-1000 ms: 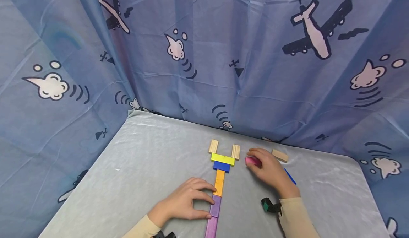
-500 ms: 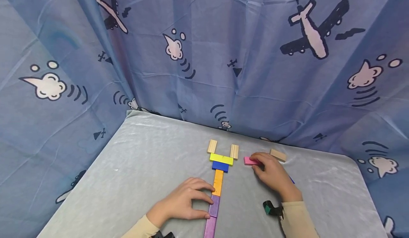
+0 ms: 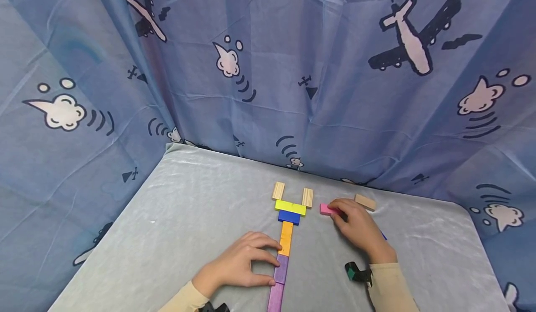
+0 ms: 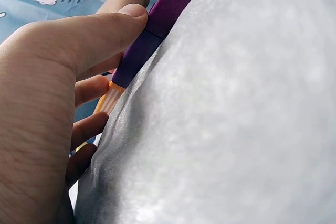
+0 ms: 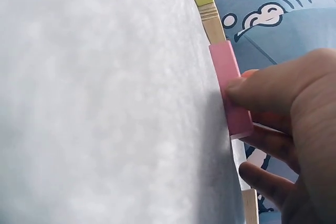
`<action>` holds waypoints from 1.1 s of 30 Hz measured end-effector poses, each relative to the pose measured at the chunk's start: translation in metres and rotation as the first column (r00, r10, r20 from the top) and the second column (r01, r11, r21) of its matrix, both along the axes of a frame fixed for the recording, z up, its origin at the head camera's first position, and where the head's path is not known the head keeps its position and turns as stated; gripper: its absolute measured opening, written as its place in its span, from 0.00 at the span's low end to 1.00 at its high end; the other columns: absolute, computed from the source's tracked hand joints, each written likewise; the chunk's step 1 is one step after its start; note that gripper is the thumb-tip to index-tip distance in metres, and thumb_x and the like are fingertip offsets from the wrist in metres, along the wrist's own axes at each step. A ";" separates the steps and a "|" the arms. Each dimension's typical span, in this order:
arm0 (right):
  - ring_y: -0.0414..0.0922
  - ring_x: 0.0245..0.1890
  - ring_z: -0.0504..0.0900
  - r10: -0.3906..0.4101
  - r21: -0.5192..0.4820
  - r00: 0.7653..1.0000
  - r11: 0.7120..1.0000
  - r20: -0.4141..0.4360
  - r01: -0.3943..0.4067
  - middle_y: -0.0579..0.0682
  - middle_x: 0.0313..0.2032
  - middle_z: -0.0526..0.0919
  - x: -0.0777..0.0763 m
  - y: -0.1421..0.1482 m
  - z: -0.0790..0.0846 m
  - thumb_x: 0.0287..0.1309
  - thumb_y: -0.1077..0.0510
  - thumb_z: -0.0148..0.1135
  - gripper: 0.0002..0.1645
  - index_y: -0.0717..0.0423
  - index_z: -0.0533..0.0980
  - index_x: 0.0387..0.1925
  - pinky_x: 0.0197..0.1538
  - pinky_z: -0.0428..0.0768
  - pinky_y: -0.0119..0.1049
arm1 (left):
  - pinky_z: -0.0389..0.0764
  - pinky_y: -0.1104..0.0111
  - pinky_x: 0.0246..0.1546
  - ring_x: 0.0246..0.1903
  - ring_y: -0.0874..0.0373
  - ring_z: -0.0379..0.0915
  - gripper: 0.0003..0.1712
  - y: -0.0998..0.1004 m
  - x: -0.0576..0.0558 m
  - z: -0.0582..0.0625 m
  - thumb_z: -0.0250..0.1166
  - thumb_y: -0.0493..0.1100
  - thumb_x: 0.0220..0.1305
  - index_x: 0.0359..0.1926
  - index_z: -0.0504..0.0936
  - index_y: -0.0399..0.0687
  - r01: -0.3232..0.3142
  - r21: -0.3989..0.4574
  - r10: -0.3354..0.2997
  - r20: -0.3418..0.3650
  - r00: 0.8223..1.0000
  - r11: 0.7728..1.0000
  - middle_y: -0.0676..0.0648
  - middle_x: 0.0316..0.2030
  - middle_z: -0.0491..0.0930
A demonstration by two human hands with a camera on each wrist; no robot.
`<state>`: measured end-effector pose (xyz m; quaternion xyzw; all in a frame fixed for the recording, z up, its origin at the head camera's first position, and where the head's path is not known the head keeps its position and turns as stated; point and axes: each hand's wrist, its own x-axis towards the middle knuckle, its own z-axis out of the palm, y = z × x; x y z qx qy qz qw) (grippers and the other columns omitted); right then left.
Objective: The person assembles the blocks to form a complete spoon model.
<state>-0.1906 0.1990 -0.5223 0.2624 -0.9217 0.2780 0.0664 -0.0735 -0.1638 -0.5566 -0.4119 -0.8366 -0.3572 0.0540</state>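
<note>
My right hand (image 3: 356, 226) pinches a pink wooden block (image 3: 324, 209) between thumb and fingers. In the right wrist view the thumb lies on the broad face of that block (image 5: 227, 61). My left hand (image 3: 243, 261) has its fingers spread, with fingertips at the left edge of a line of blocks. In that line lie two purple blocks (image 3: 281, 269), an orange block (image 3: 286, 238), a blue block (image 3: 289, 217) and a crosswise yellow-green block (image 3: 291, 207). Two plain wooden blocks (image 3: 278, 191) stick out beyond the yellow-green one, one at each end.
A loose plain wooden block (image 3: 365, 202) lies behind my right hand. Part of a thin blue piece (image 3: 383, 235) shows beside the right wrist. Grey cloth (image 3: 201, 200) covers the table, and a blue printed curtain (image 3: 268, 70) hangs along its back and left sides.
My right hand has shifted slightly right along the pink block, baring more of its left end. The left hand stays at the line of blocks.
</note>
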 end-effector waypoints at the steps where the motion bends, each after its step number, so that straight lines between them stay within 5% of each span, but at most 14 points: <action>1: 0.57 0.58 0.85 -0.001 0.001 1.000 1.000 0.004 0.001 0.54 0.54 0.89 0.000 -0.001 0.000 0.66 0.67 0.74 0.13 0.56 0.87 0.51 0.64 0.80 0.60 | 0.73 0.60 0.71 0.68 0.64 0.72 0.18 0.000 0.000 0.000 0.80 0.64 0.62 0.50 0.94 0.67 -0.001 0.000 0.001 -0.007 1.000 1.000 0.62 0.65 0.81; 20: 0.55 0.60 0.84 0.001 -0.013 1.000 1.000 0.005 -0.001 0.51 0.56 0.89 -0.016 -0.051 0.024 0.70 0.59 0.75 0.14 0.52 0.88 0.55 0.67 0.79 0.61 | 0.73 0.60 0.71 0.68 0.64 0.72 0.18 -0.004 0.000 0.004 0.80 0.64 0.62 0.50 0.93 0.67 -0.001 -0.013 0.001 0.001 1.000 1.000 0.62 0.65 0.81; 33: 0.53 0.61 0.84 0.068 -0.032 0.996 0.997 0.057 -0.066 0.50 0.57 0.89 -0.020 -0.090 0.020 0.70 0.56 0.75 0.15 0.52 0.88 0.56 0.69 0.79 0.59 | 0.73 0.60 0.71 0.68 0.63 0.72 0.19 -0.001 -0.001 0.002 0.79 0.65 0.63 0.50 0.93 0.66 0.013 -0.007 -0.013 -0.012 1.000 1.000 0.61 0.65 0.81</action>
